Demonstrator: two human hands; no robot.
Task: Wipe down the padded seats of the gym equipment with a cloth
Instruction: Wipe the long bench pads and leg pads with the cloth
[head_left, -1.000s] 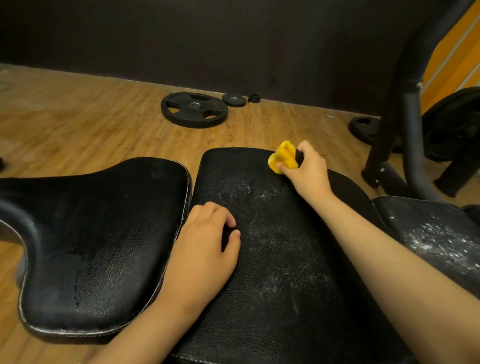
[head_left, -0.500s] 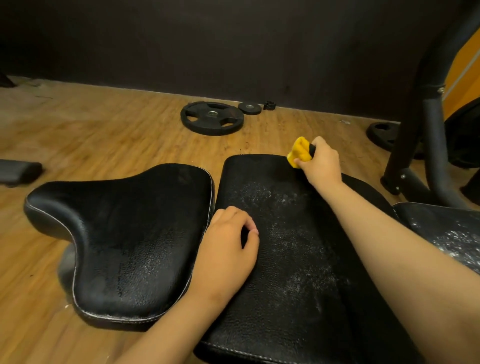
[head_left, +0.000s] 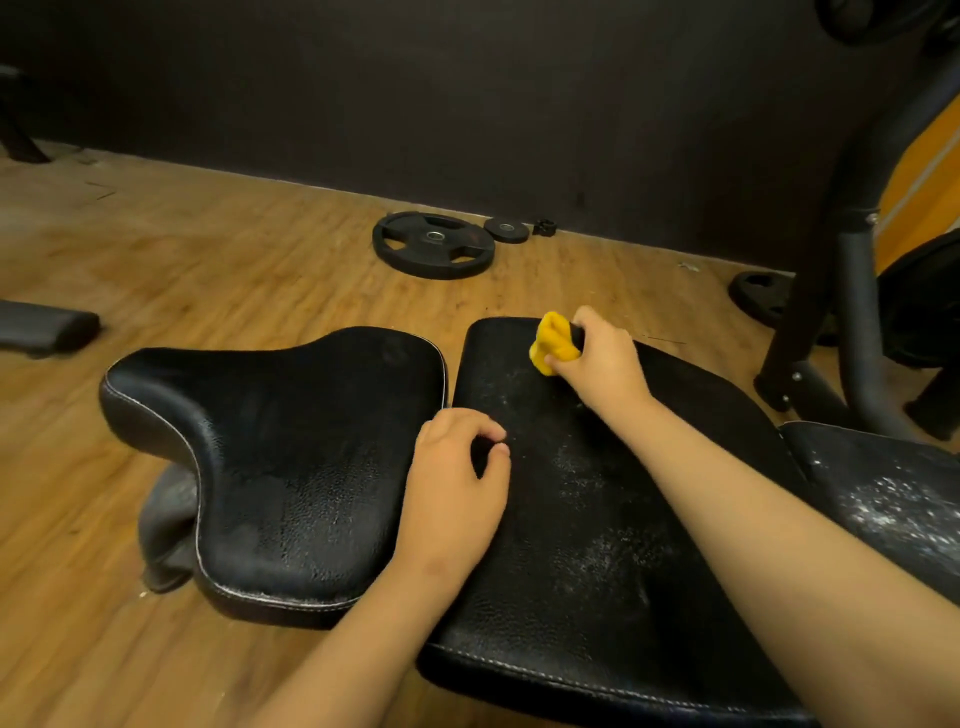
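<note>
Wood-plank gym floor, dark wall behind. We note the yellow cloth (head_left: 553, 343) bunched at the far edge of the middle bench pad (head_left: 597, 545), pressed down onto the vinyl. The right hand (head_left: 605, 364) has its fingers curled tight round it, arm reaching long across the pad; we judge the wad is balled up to give firm scrubbing pressure. White residue speckles this pad between the two hands, so most of it looks undone.

The left hand (head_left: 452, 483) rests at the pad's near left edge, loosely curled, holding nothing, well short of the cloth, probably bracing the reach. The saddle-shaped seat pad (head_left: 291, 457) sits just left. A dusty third pad (head_left: 883, 493) lies right. A weight plate (head_left: 432, 244) lies near the wall.
</note>
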